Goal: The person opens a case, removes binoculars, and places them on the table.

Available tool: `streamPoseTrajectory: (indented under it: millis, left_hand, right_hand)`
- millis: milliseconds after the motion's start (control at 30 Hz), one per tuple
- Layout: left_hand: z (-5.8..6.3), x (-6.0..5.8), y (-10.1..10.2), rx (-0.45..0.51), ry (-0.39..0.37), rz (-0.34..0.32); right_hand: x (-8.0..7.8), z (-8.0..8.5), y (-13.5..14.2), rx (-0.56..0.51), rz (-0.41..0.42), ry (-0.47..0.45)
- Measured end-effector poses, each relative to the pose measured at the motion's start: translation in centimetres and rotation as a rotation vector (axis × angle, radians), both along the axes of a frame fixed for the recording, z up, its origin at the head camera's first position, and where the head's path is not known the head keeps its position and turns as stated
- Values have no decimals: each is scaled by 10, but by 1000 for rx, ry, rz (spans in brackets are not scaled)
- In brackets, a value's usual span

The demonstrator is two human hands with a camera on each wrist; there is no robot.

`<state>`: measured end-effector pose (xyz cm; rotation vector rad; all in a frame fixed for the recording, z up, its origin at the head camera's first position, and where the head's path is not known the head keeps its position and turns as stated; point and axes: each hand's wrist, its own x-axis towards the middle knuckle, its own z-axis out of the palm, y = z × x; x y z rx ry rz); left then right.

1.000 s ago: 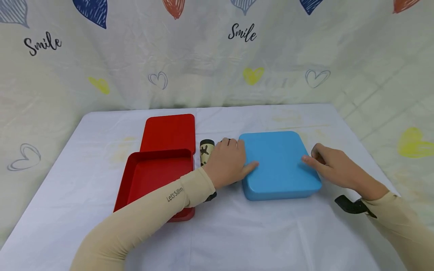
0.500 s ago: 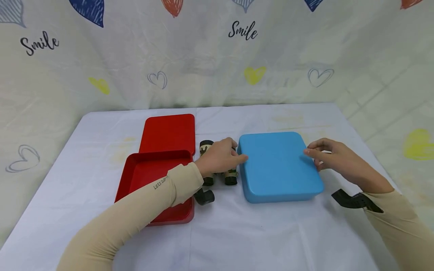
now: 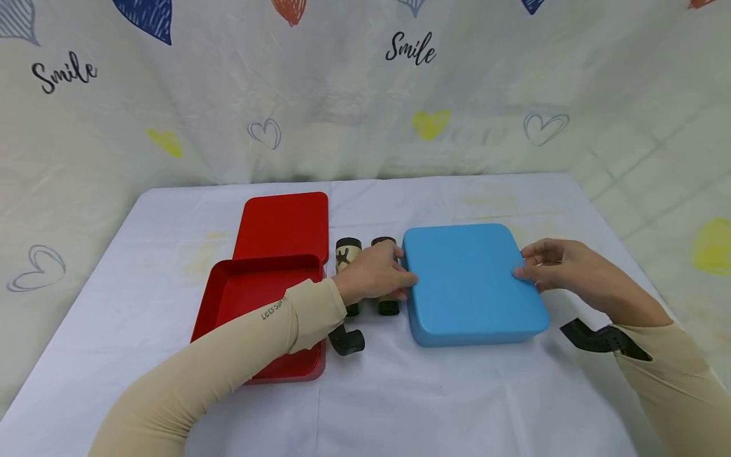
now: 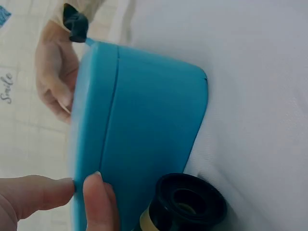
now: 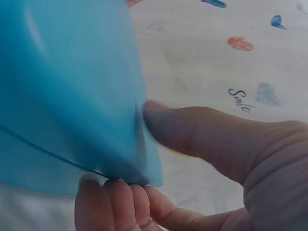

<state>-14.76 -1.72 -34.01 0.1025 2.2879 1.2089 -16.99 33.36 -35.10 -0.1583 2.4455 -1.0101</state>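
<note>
A closed blue box (image 3: 474,285) stands on the white-covered table, right of centre, its lid seam running round the side in both wrist views. At its left edge my left hand (image 3: 371,273) pinches the lid (image 4: 84,130), thumb on the upper edge and fingertips at the seam. Across from it, my right hand (image 3: 577,279) grips the right edge, with the thumb (image 5: 178,125) on top and curled fingers (image 5: 122,204) at the seam below. Camouflage-patterned binoculars (image 3: 389,307) lie against the box's left side, partly hidden under my left hand.
An open red box (image 3: 223,304) sits left of the binoculars, its flat red lid (image 3: 282,225) folded back behind it. My left forearm crosses over this box. Black pieces (image 3: 348,343) hang below both wrists. A printed cloth (image 3: 342,82) hangs behind the table.
My left hand has drawn back a little from over the binoculars and taken the lid's left edge. My right fingers have closed onto the right edge. The blue box stays shut.
</note>
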Motion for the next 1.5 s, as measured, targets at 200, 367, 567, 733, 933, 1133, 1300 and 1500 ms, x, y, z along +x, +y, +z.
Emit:
streamPoseTrajectory:
  millis: [200,367,567,733,933,1133,1300,1500]
  left_hand:
    - [5,0,2,11,-33,33]
    - [7,-3,8,35,-71,71]
    - [7,-3,9,58,-100,88]
    - [6,0,6,86,-110,118]
    - [4,3,6,107,-106,123]
    - [3,3,3,118,-123,132]
    - [2,2,1,127,-123,138]
    - [2,2,1,142,-142,145]
  right_hand:
    - [2,1,5,-49,37,-29]
    - [5,3,8,-49,19,-37]
    - [7,0,6,-116,-15,-60]
    - [5,-4,3,-182,0,-74]
    - [6,-7,3,-192,4,-72]
    - [5,-10,2,-232,8,-92]
    - [2,-11,0,-245,6,-82]
    - [2,-9,0,-243,3,-80]
